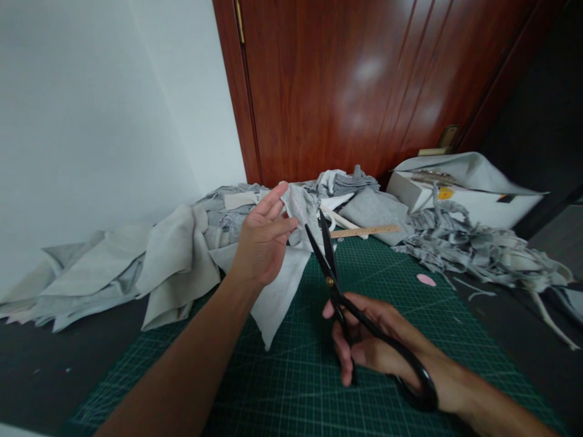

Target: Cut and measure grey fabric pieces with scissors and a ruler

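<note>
My left hand (266,240) pinches a small grey piece of fabric (301,209) between thumb and fingers, holding it up above the mat. In my right hand (371,337) is a pair of black scissors (334,291), its handles gripped and its blades parted. The blade tips point up toward the fabric's lower right edge; whether they touch it I cannot tell. Beneath my left hand a pale triangular cloth (280,297) lies on the green cutting mat (291,388).
Grey cloth pieces (177,255) are heaped along the left and back. A wooden ruler (364,231) lies behind the scissors. At right are a pink oval piece (426,280), tangled fabric strips (483,243) and a white box (483,209). A brown door (337,85) stands behind.
</note>
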Motion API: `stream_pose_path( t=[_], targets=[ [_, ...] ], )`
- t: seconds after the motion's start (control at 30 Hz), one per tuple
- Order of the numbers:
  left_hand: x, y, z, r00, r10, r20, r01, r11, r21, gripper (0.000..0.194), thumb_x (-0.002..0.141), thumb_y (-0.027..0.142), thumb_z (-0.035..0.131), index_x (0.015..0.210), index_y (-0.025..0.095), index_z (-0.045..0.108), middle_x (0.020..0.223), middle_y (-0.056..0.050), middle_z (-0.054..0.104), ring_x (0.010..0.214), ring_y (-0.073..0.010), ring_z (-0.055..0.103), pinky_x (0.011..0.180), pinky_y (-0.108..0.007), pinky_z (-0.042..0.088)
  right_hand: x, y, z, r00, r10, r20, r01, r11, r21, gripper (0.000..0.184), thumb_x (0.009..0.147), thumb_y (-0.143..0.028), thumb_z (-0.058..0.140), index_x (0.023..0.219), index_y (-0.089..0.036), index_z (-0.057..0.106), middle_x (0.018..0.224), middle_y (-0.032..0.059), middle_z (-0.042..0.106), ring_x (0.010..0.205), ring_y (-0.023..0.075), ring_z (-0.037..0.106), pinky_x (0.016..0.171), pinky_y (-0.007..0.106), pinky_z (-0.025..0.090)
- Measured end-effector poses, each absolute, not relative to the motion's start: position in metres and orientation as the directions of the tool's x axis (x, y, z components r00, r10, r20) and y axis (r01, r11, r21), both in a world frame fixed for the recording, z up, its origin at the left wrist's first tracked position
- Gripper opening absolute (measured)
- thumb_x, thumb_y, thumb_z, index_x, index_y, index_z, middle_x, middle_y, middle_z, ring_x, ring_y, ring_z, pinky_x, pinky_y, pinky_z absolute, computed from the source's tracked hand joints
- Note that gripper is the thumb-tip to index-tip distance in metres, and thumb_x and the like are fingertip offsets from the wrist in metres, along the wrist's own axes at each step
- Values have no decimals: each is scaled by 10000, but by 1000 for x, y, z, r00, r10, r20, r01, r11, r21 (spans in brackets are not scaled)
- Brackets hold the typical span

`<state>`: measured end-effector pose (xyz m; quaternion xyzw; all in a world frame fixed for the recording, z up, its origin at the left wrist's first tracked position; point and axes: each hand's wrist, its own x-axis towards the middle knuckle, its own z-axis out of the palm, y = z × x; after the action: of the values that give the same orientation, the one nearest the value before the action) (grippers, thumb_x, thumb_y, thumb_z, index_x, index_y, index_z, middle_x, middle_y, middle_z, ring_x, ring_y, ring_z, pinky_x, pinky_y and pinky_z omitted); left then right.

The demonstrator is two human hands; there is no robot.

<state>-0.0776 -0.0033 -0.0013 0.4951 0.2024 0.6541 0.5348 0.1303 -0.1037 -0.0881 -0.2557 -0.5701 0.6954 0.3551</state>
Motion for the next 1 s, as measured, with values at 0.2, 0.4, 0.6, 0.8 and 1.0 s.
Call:
stream_pose_path(
  t=[0.2, 0.4, 0.6, 0.8, 1.0],
  targets=[
    [-75, -3, -3, 56, 905, 422, -520, -335, 786, 692, 675, 13, 775, 1340, 163, 658, 1430, -127, 677, 1220, -234, 676, 876, -239, 562, 132, -87, -121, -636, 771, 37, -235, -148, -961, 526, 791, -119, 772, 1270, -235, 588, 802, -46, 664, 650, 151, 676, 613, 290, 569],
    [-72, -4, -8, 87, 898, 432, -501, -335, 798, 734, 675, 39, 796, 1385, 149, 645, 1420, -154, 675, 1257, -268, 652, 868, -265, 560, 129, -97, -100, -539, 836, 101, -245, -40, -969, 445, 792, -130, 735, 1211, -217, 611, 811, -28, 669, 644, 121, 592, 585, 251, 514],
    [-70, -6, -8, 67, 911, 406, -536, -310, 785, 674, 665, 1, 778, 1314, 155, 679, 1382, -124, 704, 1142, -210, 690, 815, -231, 558, 128, -104, -85, -507, 850, 146, -250, 18, -968, 458, 804, -173, 734, 1245, -200, 615, 868, -1, 696, 693, 123, 589, 597, 243, 476],
    [-74, -6, -2, 89, 927, 365, -585, -248, 772, 639, 680, -11, 755, 1281, 199, 696, 1283, -59, 722, 948, -121, 689, 791, -199, 573, 129, -98, -97, -569, 813, 125, -238, -18, -971, 441, 839, -148, 751, 1245, -223, 595, 889, 8, 740, 666, 117, 601, 592, 243, 475],
    [-78, -3, -1, 69, 946, 317, -604, -214, 768, 596, 685, -48, 705, 1229, 194, 725, 1209, -44, 719, 877, -95, 662, 717, -155, 553, 127, -105, -99, -567, 805, 177, -272, 20, -962, 434, 892, -288, 798, 1277, -229, 607, 929, 34, 752, 706, 125, 611, 619, 252, 467]
  ],
)
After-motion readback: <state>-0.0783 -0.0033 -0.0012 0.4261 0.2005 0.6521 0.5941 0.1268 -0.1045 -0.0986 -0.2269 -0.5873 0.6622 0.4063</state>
